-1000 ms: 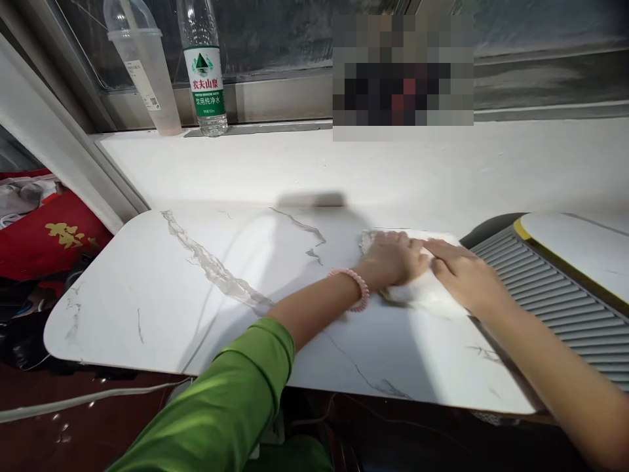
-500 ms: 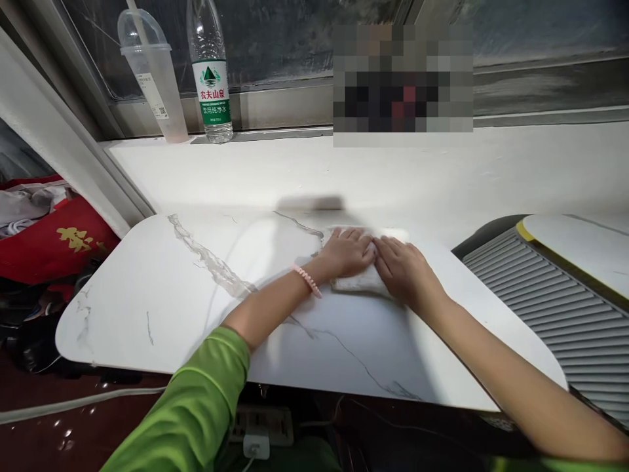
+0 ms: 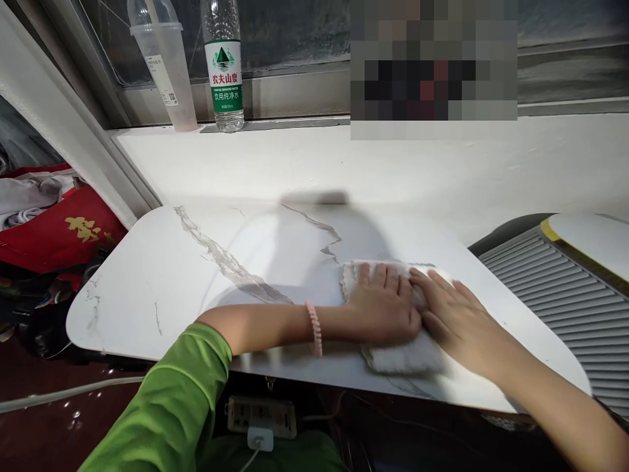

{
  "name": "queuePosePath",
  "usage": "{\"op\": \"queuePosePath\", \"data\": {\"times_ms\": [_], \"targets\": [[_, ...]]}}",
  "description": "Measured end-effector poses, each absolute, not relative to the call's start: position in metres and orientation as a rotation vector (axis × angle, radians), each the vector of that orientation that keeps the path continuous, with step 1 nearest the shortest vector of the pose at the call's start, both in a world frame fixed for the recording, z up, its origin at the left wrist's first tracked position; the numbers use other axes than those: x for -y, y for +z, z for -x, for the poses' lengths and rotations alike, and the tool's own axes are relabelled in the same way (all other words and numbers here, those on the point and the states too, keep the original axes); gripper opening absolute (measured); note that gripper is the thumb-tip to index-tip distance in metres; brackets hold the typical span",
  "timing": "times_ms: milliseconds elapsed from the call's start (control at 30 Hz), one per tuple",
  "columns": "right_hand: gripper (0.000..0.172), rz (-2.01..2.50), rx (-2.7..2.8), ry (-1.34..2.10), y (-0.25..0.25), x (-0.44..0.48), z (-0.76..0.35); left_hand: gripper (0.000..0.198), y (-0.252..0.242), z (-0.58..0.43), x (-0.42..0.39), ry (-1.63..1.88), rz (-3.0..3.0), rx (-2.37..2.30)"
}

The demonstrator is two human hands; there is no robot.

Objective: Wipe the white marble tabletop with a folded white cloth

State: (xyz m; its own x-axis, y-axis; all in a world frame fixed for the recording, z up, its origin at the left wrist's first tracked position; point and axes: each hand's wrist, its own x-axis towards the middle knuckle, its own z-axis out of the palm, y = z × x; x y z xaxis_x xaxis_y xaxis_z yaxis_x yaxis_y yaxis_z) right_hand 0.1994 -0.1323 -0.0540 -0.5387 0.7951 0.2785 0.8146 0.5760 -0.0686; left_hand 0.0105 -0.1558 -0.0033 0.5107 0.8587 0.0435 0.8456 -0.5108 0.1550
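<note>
A white folded cloth lies flat on the marble-patterned white table, toward its front right. My left hand presses down on the cloth with fingers laid flat, a pink coiled band round its wrist. Beside it, my right hand rests across the right part of the cloth, fingers stretched out and slightly spread. The two hands meet near the thumbs and cover much of the cloth. Both look somewhat blurred.
On the window ledge stand a clear plastic cup with a straw and a water bottle. A red bag is at the left. Below the table edge sits a power strip with a plugged-in charger. A grey ribbed panel is at right.
Both hands and the cloth have moved toward the table's front edge and somewhat to the right. The head view has shifted slightly.
</note>
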Motion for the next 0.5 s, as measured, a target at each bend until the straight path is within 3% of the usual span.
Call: {"op": "queuePosePath", "data": {"times_ms": [267, 500], "targets": [[0.04, 1.408, 2.402, -0.069, -0.028, 0.002, -0.114, 0.052, -0.002, 0.031, 0.025, 0.089, -2.587, -1.64], [0.038, 1.367, 2.305, -0.035, -0.027, -0.014, -0.061, 0.052, -0.007, 0.082, 0.016, 0.166, -2.537, -1.734]]}}
